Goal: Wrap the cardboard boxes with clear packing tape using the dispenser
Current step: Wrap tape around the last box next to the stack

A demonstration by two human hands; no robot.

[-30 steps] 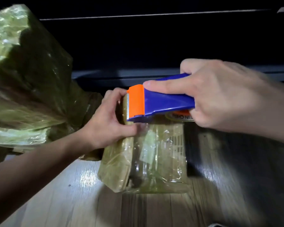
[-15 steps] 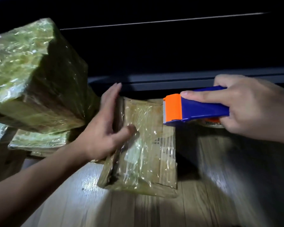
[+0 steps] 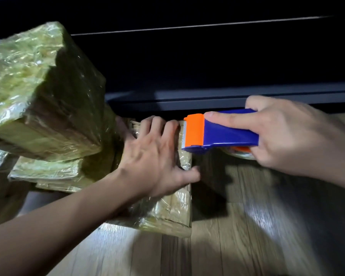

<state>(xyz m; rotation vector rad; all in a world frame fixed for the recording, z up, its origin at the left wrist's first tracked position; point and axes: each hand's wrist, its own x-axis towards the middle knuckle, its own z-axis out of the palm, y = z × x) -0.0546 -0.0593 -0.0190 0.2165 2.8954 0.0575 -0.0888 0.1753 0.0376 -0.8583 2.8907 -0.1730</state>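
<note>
A flat cardboard box (image 3: 167, 212) covered in clear tape lies on the wooden floor. My left hand (image 3: 155, 162) lies over its top, fingertips bent over the far edge and thumb hooked on the right edge. My right hand (image 3: 283, 136) grips a blue tape dispenser (image 3: 223, 134) with an orange blade head, index finger stretched along its top. The dispenser hovers just right of the box's far right corner, with its blade close to my left fingertips. The tape roll (image 3: 239, 153) peeks out under the dispenser.
A large tape-wrapped box (image 3: 38, 92) stands tilted at the left on top of flatter wrapped boxes (image 3: 48, 170). Dark furniture (image 3: 207, 66) runs along the back. Wooden floor (image 3: 237, 236) stretches to the right and front.
My left hand moved from the box's left side onto its top, reaching over the far edge. The dispenser came off the box, swung right, then returned near the far right corner.
</note>
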